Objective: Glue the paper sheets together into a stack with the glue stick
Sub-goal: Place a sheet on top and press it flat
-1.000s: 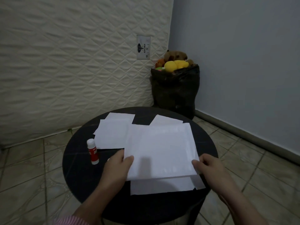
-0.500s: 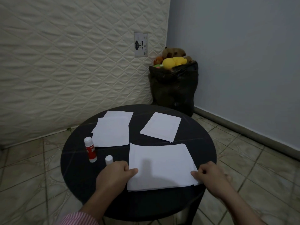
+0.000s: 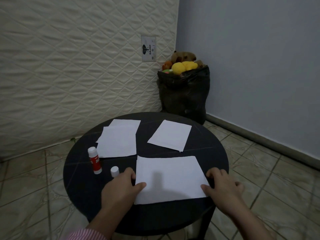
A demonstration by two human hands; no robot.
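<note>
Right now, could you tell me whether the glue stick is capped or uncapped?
Uncapped, apparently: the glue stick stands upright, and a small white cap stands apart beside it on the table.

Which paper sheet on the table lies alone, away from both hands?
On the round black table, look to the far right side, toward the dark bag of toys. The single sheet there lies tilted, touching no other paper, unlike the overlapped pair at far left.
</note>
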